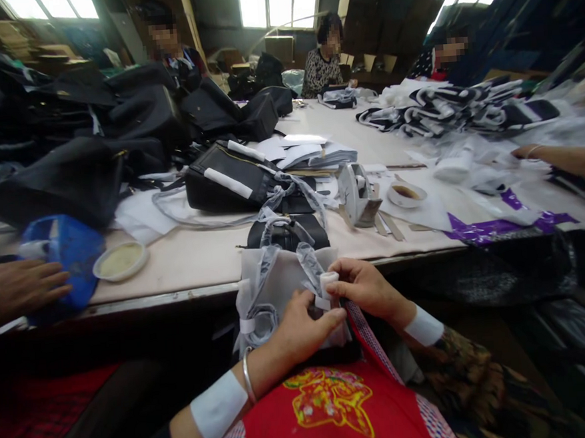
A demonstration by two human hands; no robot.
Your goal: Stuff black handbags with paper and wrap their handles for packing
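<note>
Wrap [329, 278], white and rolled, stands nearly upright below frame centre, at the pale-covered bag's [287, 271] right edge; your right hand [370, 288] pinches it, your left hand [303, 326] curls just beside, its grip hidden.

White multi-paned windows [280, 3] glare over a dim interior. Shadow pools beneath the pale, flat tabletop [195, 256]. Edges look stretched, blurred.

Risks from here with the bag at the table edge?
1. The white-covered bag extends past the front of the table, so it might slip if both hands let go.
2. A plastic-wrapped strap runs close to the white roll in the right hand; fingers may snag the wrap.
3. Another person's hand is near the pale round item; it could get knocked.
</note>
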